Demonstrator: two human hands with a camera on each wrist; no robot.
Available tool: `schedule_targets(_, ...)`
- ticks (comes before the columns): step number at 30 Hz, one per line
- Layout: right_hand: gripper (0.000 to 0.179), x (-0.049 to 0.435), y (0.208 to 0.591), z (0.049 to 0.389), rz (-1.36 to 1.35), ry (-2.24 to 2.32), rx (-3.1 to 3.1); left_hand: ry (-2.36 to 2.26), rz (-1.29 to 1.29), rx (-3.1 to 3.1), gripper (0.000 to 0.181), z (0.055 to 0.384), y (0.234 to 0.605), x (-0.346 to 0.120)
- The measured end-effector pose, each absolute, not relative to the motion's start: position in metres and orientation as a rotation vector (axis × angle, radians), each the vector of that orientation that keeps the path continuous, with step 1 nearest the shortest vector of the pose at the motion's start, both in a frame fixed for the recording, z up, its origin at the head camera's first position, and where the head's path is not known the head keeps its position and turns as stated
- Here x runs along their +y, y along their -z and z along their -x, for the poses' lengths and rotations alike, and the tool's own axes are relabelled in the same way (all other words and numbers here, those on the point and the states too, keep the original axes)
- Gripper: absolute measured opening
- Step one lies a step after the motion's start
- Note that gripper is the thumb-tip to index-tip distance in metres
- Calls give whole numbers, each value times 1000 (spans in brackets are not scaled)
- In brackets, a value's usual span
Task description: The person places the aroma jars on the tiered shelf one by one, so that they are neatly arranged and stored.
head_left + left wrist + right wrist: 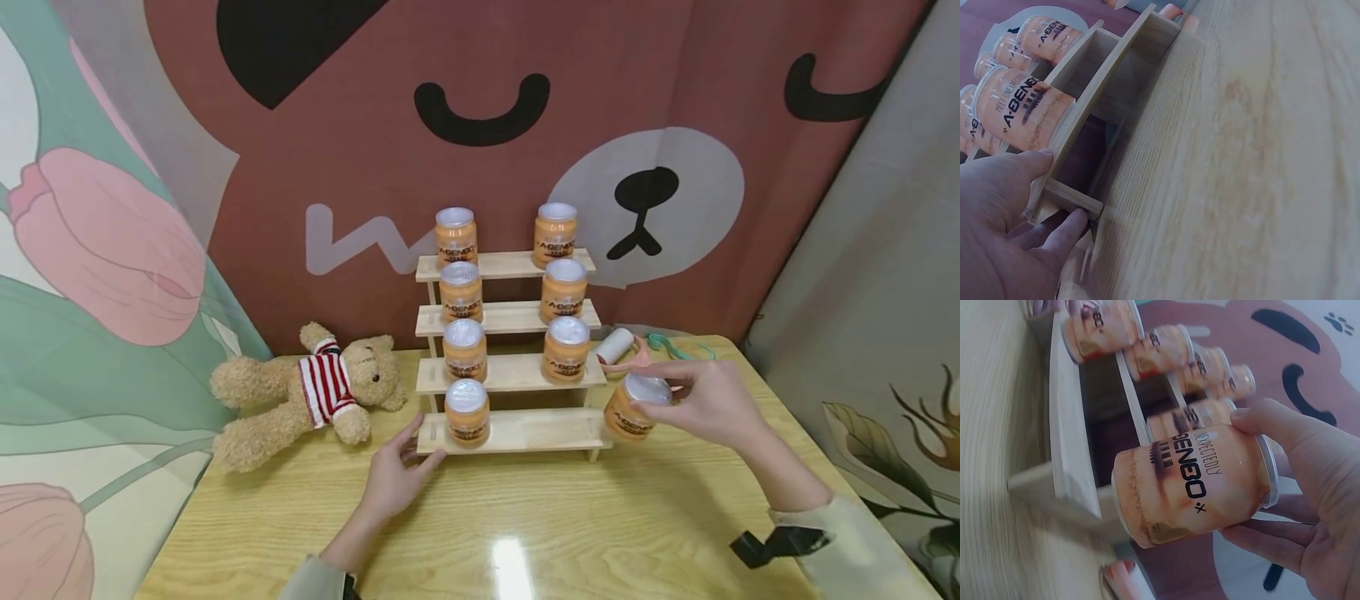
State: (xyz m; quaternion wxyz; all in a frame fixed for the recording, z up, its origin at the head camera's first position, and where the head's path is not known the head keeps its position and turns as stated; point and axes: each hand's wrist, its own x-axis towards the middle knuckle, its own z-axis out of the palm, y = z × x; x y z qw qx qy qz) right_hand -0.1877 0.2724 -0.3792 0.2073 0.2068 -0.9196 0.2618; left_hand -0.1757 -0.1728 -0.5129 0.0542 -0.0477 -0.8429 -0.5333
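A stepped wooden rack [540, 429] stands on the table, with orange labelled jars in two columns on its steps. At the lowest step's left end, my left hand [395, 477] grips the rack. In the left wrist view its thumb [1038, 164] lies by the step's edge and its fingers reach around the foot. My right hand [708, 400] holds a lidded jar [628, 414] near its top, slightly tilted, just off the lowest step's right end. The right wrist view shows this jar [1188, 487] between thumb and fingers. Another jar [467, 421] sits at the left of the lowest step.
A teddy bear [326, 387] in a striped shirt lies left of the rack. Behind my right hand are a white roll [617, 345], a pink item [636, 357] and a green strap [667, 346]. A curtain [360, 150] with a bear print hangs behind the table [525, 517].
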Motion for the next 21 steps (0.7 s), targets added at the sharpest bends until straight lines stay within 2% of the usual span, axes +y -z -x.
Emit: schedule_targets(21,37,213,387,208,-689,-862,-2570,1640,145,-2553,75,176,512,-173)
